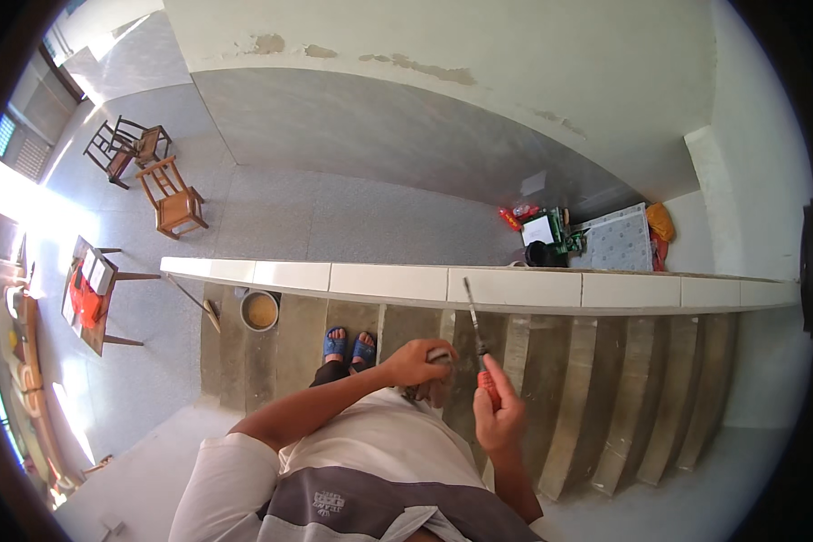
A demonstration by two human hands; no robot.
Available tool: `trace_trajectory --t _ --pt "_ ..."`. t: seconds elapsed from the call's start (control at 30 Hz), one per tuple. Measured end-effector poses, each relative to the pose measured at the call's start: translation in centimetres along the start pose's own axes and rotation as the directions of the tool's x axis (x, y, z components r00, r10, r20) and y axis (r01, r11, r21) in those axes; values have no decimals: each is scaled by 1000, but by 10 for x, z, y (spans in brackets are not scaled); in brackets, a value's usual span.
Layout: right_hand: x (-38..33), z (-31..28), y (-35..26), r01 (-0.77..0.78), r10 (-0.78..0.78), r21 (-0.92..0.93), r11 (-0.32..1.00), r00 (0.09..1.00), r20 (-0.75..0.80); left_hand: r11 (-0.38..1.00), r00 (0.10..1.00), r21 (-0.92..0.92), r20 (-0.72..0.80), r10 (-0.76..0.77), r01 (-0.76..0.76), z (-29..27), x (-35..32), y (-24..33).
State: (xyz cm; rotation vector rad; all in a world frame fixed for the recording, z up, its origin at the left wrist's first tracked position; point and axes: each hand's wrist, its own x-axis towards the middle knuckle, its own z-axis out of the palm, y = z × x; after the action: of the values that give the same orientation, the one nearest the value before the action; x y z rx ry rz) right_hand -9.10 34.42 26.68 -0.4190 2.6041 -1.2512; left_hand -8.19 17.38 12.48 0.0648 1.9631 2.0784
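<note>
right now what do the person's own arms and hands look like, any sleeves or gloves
Both hands are bare: no gloves on the left hand or the right hand, and no watch, ring or band shows. The forearms are bare too. The left arm comes out of a short white sleeve of a white shirt with a grey band.

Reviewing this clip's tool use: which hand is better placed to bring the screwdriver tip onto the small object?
Probably the right hand: it grips the screwdriver by its red handle, shaft pointing away, while the left hand is closed around the small object.
</note>
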Motion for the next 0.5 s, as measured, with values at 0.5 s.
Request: trace_trajectory --t 0.5 --pt "8 27 -4 82 -75 -209 974 996 42 839 986 -543 -121 -115 31 2 9 40"
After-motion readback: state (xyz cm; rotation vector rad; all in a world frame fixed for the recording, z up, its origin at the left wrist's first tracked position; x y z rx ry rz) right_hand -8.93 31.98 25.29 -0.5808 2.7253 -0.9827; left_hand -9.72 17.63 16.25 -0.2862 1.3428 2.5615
